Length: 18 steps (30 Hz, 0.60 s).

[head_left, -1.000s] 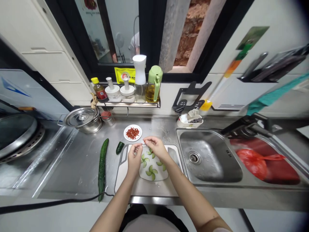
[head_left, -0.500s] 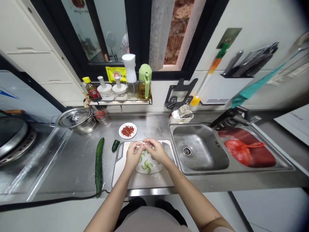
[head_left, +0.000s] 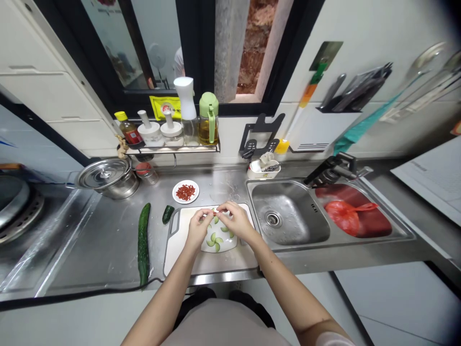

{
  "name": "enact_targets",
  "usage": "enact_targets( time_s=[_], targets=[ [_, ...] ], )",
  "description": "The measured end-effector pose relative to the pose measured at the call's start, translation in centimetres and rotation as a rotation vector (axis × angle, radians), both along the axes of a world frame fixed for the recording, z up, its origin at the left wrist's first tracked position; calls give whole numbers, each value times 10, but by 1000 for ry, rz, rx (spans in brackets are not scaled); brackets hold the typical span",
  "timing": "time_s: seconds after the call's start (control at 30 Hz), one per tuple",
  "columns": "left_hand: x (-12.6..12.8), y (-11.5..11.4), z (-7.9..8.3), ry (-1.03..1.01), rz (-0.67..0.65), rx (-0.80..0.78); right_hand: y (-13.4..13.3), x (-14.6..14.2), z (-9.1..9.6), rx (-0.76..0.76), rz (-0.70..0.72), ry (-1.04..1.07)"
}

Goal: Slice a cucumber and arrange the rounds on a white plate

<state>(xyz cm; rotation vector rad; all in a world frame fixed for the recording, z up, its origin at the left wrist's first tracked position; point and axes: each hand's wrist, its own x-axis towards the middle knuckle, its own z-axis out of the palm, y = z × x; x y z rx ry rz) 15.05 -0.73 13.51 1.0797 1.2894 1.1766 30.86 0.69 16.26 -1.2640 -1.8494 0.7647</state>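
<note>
"What's changed on your feed?"

"My view has swung a little to the right, so the whole counter sits farther left for me. More to the point, the left hand point(head_left: 197, 230) and right hand point(head_left: 236, 222) have shifted rightward over the plate point(head_left: 230, 244). A second ago they were off to the left of the far cluster; now their fingertips come together right at it."

"And what do you make of that?"

"I read it as fine placing at one small spot on the far side, both hands sharing the job. The near group of cucumber slices point(head_left: 215, 241) lies fanned like a pinwheel, in plain sight, and I see no red on it."

"Where's the little red bit point(head_left: 215, 212)?"

"Between the two sets of fingertips, just above or at the far slices. I can't say whether it touches them."

"Are the fingers clamped on it?"

"On each hand, thumb and forefinger are drawn in close. I can't tell from here which hand pinches it, or if either does; it's too small and half hidden."

"Anything else around?"

"More red bits sit in the small dish point(head_left: 174, 192), beyond the cutting board point(head_left: 175, 251) and left of the fingers. A whole cucumber point(head_left: 143, 242) lies well off to the left, apart from both hands."
</note>
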Motion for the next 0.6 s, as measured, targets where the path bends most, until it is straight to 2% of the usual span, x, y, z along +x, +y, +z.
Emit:
enact_targets(
  time_s=[0.23,0.33,0.47,0.6],
  targets=[
    [7,0,-4,35,-29,-1,-2,7,-5,44,19,-19],
    [8,1,-9,128,19,24,4,21,-15,51,-13,-38],
    [7,1,-18,465,115,52,10,41,-43,9,-136,-133],
    [14,-1,-33,730,75,24,3,48,-80,-117,-152,-308]
  ],
)
